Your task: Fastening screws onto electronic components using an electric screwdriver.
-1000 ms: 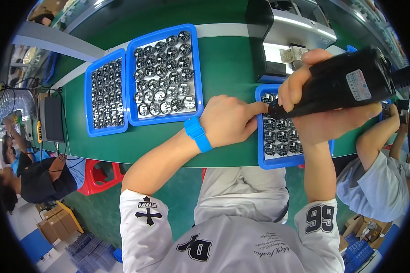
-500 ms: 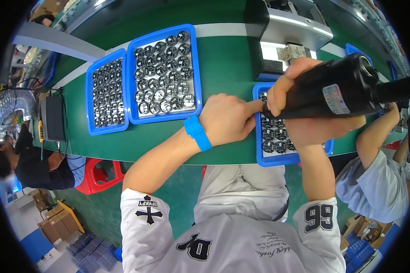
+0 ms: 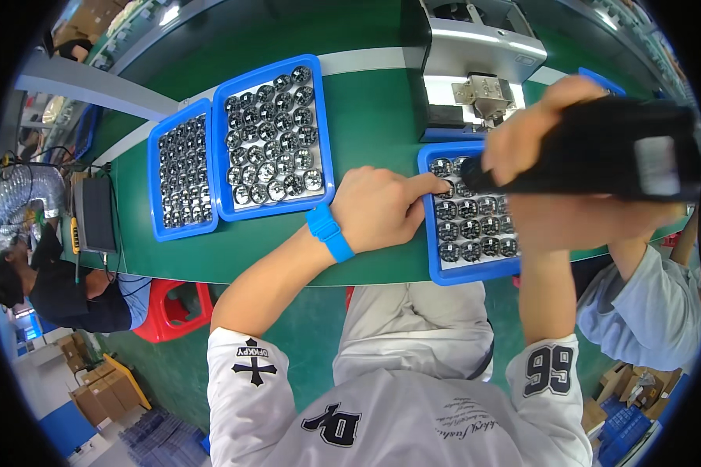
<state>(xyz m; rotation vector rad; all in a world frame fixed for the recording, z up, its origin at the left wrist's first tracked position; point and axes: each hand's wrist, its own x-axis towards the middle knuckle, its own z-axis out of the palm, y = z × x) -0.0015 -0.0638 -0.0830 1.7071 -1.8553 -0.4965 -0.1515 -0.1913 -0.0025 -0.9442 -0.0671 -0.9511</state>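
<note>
My right hand point(image 3: 549, 156) is wrapped around a black electric screwdriver point(image 3: 623, 148), blurred by motion. The tool lies nearly level, its narrow end over a blue tray point(image 3: 475, 275) on the right. Rows of shiny round black-and-silver parts point(image 3: 470, 229) fill that tray, some of them hidden under the tool and hand. From the left, my left hand point(image 3: 382, 206) reaches to the tray's edge. Its index finger is stretched out, with the tip on a part point(image 3: 446, 189) in the left column. The thumb sits apart below, and the other fingers are curled without any object showing in them.
Two more blue trays of similar parts, a larger one point(image 3: 329, 159) and a narrower one point(image 3: 153, 175), stand left on the green table point(image 3: 374, 101). A metal machine point(image 3: 483, 62) stands behind the right tray. Other people point(image 3: 639, 303) sit at both sides.
The screwdriver has shifted right and tilted, baring more of the tray's parts. My left fingertip remains at the tray's left column. The view has shifted slightly.
</note>
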